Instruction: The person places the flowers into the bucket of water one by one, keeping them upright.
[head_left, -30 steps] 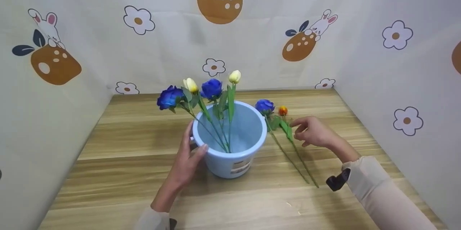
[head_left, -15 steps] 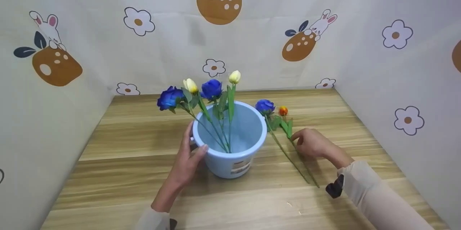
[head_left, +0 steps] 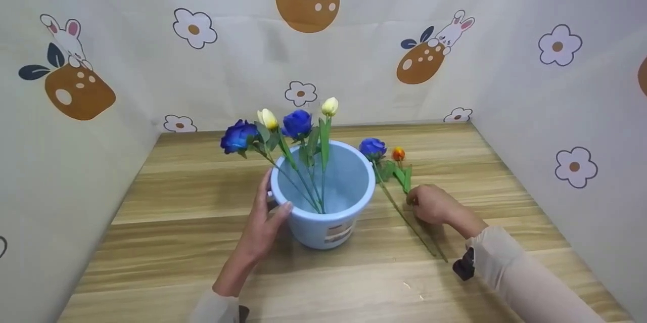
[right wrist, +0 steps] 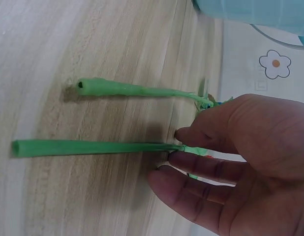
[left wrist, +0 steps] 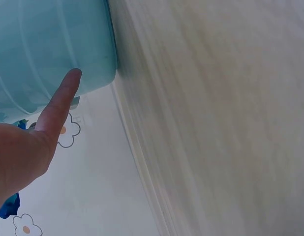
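Note:
In the head view my left hand [head_left: 264, 227] rests against the near left of a light blue bucket [head_left: 323, 232], its thumb at the rim. The left wrist view shows one straight finger [left wrist: 63, 98] touching the bucket's outer wall. Two blue roses [head_left: 297, 124] and two pale yellow tulips [head_left: 329, 106] lean in the bucket, stems inside. Right of it, my right hand [head_left: 433, 204] pinches the green stem [right wrist: 98, 148] of an orange tulip [head_left: 399, 154] between thumb and fingertips, below its leaves. Another blue rose [head_left: 373, 148] lies beside that tulip.
The wood-grain table [head_left: 177, 257] is bounded at the back and sides by a pale cloth [head_left: 242, 70] printed with rabbits, oranges and flowers. The bucket stands between my two hands. The loose rose's stem [right wrist: 127, 89] runs alongside the tulip's stem.
My right hand has come down from beside the tulip's leaves to its stem, and its fingers have closed on it. The left hand and bucket have stayed in place.

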Available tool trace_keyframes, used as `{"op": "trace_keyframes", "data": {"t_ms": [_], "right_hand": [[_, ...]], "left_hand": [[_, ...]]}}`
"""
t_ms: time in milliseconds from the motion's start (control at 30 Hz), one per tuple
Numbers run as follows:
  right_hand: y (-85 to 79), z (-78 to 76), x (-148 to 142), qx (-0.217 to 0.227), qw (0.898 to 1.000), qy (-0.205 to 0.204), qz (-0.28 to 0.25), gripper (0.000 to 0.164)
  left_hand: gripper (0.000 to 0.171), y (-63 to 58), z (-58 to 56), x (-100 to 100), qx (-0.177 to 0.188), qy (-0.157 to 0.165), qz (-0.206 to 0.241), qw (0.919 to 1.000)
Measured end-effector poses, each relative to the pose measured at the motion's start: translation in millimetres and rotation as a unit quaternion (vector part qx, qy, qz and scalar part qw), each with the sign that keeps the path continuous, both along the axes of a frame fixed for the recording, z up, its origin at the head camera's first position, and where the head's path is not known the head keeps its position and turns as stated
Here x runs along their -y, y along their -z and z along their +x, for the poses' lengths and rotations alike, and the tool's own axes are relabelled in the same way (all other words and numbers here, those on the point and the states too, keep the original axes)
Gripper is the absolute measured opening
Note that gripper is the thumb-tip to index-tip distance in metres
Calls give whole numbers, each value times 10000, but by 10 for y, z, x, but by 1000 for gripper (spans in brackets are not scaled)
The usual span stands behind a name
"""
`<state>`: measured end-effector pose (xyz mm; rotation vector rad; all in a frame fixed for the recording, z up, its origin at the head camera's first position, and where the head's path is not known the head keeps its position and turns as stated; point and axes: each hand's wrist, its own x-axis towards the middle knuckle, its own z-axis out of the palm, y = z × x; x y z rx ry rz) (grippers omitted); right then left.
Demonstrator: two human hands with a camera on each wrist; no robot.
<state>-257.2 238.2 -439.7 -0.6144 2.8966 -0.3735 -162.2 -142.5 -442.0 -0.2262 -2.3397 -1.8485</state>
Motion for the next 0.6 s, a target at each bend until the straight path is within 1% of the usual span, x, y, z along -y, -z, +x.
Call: {"op": "trace_keyframes", "data": {"t_ms": [133,200,333,500,600], "right_hand": [[40,-8,7,-292,9996,41,-18,8],[55,-11,3,-448,9989,58,-74,10],[110,2,-7,-651,9974,229,-184,17],[137,4,-11,-758,9958,453,-221,13],[129,-1,-3,-768,9953,539,-229,16]], "left_hand": [[73,0,2,1,7,-11,-27,10000],[74,0,-2,2,-47,-1,-21,10000],[73,16,0,3,-73,23,-14,10000],[73,9,4,8,-50,54,26,10000],[73,1,7,11,-16,55,47,10000]]}}
